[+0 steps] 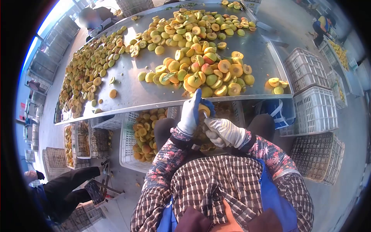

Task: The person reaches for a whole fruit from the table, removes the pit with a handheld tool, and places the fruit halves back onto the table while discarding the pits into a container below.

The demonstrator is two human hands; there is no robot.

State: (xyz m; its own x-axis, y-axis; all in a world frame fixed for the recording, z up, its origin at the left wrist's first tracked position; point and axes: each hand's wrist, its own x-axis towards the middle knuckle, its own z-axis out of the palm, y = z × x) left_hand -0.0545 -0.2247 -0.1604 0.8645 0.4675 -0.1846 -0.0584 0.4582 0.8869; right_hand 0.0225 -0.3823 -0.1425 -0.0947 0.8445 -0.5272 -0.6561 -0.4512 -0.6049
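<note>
My left hand (190,115), in a white glove with blue fingers, is closed around a peach half (204,110) just below the table's near edge. Its cut face is turned toward my right hand (225,131). That hand wears a white-grey glove, and its fingers are curled around a small metal tool (206,115) whose tip meets the peach half; most of the tool is hidden. In front of my hands, a heap of halved peaches (208,73) lies near the edge of the metal table (127,83).
More peach halves (87,73) cover the table's left side. A white crate (125,149) of peach halves stands below, left of my knees. Stacked crates (313,108) and a blue bag (284,116) are at right. Other people (98,21) are at far left, lower left and far right.
</note>
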